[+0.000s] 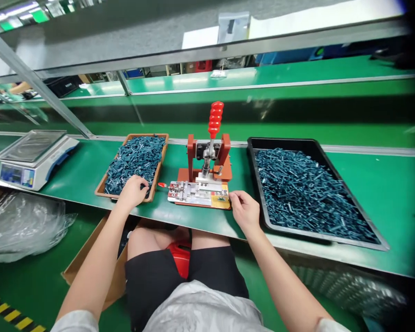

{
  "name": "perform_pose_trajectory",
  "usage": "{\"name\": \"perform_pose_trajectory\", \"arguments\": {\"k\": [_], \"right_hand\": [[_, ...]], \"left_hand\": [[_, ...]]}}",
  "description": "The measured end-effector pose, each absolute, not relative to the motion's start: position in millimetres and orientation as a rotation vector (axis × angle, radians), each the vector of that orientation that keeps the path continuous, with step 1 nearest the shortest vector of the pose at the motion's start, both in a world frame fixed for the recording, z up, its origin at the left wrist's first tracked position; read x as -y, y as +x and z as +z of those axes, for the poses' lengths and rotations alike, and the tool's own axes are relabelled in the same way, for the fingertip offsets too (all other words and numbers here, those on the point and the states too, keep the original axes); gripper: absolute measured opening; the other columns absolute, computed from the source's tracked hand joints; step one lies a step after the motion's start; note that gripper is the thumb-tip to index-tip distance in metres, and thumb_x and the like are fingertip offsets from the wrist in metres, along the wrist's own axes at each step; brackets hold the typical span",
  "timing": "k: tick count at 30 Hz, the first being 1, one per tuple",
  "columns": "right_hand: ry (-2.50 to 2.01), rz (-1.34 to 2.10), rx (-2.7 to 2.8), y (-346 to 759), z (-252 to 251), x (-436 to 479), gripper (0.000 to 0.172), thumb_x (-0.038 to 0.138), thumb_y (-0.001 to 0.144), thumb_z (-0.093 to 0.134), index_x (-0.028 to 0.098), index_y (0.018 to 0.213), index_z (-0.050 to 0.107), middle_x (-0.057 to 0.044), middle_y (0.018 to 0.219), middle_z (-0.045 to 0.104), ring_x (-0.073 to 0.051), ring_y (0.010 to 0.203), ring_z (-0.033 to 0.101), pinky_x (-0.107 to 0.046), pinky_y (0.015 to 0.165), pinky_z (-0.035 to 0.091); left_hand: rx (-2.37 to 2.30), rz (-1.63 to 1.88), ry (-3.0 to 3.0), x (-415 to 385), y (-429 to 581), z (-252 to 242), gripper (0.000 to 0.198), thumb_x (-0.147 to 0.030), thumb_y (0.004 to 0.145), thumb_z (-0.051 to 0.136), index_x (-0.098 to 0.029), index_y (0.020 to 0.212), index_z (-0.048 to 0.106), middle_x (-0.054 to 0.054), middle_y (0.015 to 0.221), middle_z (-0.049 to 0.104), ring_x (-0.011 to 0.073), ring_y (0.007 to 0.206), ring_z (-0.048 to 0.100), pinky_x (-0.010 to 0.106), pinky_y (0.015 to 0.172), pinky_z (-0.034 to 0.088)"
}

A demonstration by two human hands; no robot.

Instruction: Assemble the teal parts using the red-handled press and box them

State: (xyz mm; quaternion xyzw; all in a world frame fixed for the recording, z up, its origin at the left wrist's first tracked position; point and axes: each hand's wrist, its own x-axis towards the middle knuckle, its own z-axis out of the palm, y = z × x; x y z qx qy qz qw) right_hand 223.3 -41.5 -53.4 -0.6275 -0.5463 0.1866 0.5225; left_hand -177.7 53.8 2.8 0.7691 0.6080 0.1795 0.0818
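Observation:
My left hand is over the near edge of a brown tray heaped with small dark blue-green plastic pieces. Its fingers are curled together, and whatever they may hold is hidden. At the right end of a toggle clamp press my right hand is closed in a pinch, its fingertips close to the yellow-labelled plate. I cannot make out anything between those fingers. The press has an upright red handle, an orange-brown frame and a metal fixture on its base.
To the right lies a black tray full of similar pieces. A weighing scale stands at the left of the green bench. Below the bench are a cardboard box and clear plastic bags. A shelf crosses above.

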Motion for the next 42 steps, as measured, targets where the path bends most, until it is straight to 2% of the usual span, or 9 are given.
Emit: {"name": "perform_pose_trajectory", "arguments": {"k": [7, 12, 15, 19, 22, 25, 30, 36, 42], "right_hand": [[-1.370, 0.629, 1.327, 223, -60, 41, 0.028, 0.047, 0.089, 0.065, 0.021, 0.094, 0.073, -0.008, 0.089, 0.075, -0.022, 0.071, 0.070, -0.036, 0.066, 0.060], [-1.349, 0.732, 1.233, 216, -58, 41, 0.028, 0.046, 0.092, 0.059, 0.021, 0.103, 0.067, -0.009, 0.088, 0.076, -0.024, 0.072, 0.074, -0.038, 0.070, 0.063], [-1.366, 0.705, 1.259, 216, -57, 41, 0.026, 0.045, 0.094, 0.056, 0.022, 0.102, 0.066, -0.007, 0.084, 0.075, -0.024, 0.073, 0.074, -0.038, 0.072, 0.063], [-1.409, 0.622, 1.319, 218, -59, 42, 0.024, 0.043, 0.093, 0.058, 0.022, 0.097, 0.067, -0.007, 0.083, 0.075, -0.024, 0.071, 0.074, -0.038, 0.069, 0.062], [-1.402, 0.643, 1.295, 217, -60, 43, 0.022, 0.043, 0.090, 0.061, 0.022, 0.096, 0.066, -0.008, 0.086, 0.076, -0.025, 0.072, 0.075, -0.038, 0.069, 0.063], [-1.354, 0.718, 1.248, 216, -60, 42, 0.024, 0.043, 0.092, 0.060, 0.022, 0.101, 0.065, -0.009, 0.090, 0.077, -0.025, 0.077, 0.077, -0.038, 0.071, 0.065], [-1.393, 0.577, 1.331, 218, -61, 40, 0.022, 0.041, 0.096, 0.057, 0.023, 0.099, 0.069, -0.008, 0.091, 0.077, -0.025, 0.079, 0.075, -0.040, 0.076, 0.063], [-1.385, 0.613, 1.369, 221, -66, 39, 0.024, 0.040, 0.098, 0.055, 0.023, 0.108, 0.068, -0.008, 0.094, 0.077, -0.026, 0.085, 0.076, -0.040, 0.079, 0.063], [-1.405, 0.543, 1.407, 221, -64, 39, 0.021, 0.038, 0.098, 0.054, 0.023, 0.102, 0.069, -0.007, 0.093, 0.077, -0.026, 0.083, 0.076, -0.040, 0.077, 0.062]], "left_hand": [[-1.845, 0.623, 2.311, -46, -177, 7, 0.014, -0.028, 0.088, 0.052, -0.022, 0.092, 0.064, 0.010, 0.098, 0.070, 0.0277, 0.097, 0.063, 0.043, 0.096, 0.051], [-1.999, 1.100, 2.100, -31, -160, 21, 0.021, -0.034, 0.095, 0.047, -0.019, 0.101, 0.062, 0.009, 0.100, 0.070, 0.0238, 0.093, 0.065, 0.037, 0.090, 0.053], [-1.814, 1.256, 2.158, -14, -127, 34, 0.025, -0.033, 0.099, 0.046, -0.019, 0.102, 0.065, 0.008, 0.102, 0.071, 0.0215, 0.095, 0.067, 0.035, 0.091, 0.053], [-1.374, 0.949, 2.336, 2, -72, 40, 0.028, -0.030, 0.102, 0.043, -0.021, 0.114, 0.068, 0.008, 0.109, 0.073, 0.0213, 0.101, 0.069, 0.034, 0.095, 0.054], [-1.386, 0.738, 2.272, 0, -42, 32, 0.029, -0.027, 0.099, 0.051, -0.023, 0.125, 0.065, 0.007, 0.104, 0.076, 0.0233, 0.096, 0.071, 0.036, 0.089, 0.055], [-1.501, 0.684, 2.264, -9, -24, 23, 0.020, -0.028, 0.098, 0.055, -0.023, 0.108, 0.070, 0.006, 0.094, 0.076, 0.0248, 0.093, 0.068, 0.037, 0.087, 0.054], [-1.537, 0.624, 2.389, -18, -1, 13, 0.020, -0.023, 0.096, 0.055, -0.021, 0.092, 0.074, 0.008, 0.120, 0.072, 0.0279, 0.117, 0.060, 0.043, 0.102, 0.048], [-1.586, 0.450, 2.427, -13, 15, 4, 0.021, -0.021, 0.095, 0.053, -0.020, 0.095, 0.074, 0.010, 0.118, 0.071, 0.0316, 0.124, 0.057, 0.049, 0.111, 0.041], [-1.602, 0.441, 2.415, -14, 15, 5, 0.024, -0.017, 0.095, 0.049, -0.019, 0.103, 0.071, 0.011, 0.119, 0.071, 0.0312, 0.123, 0.056, 0.049, 0.111, 0.040]]}}
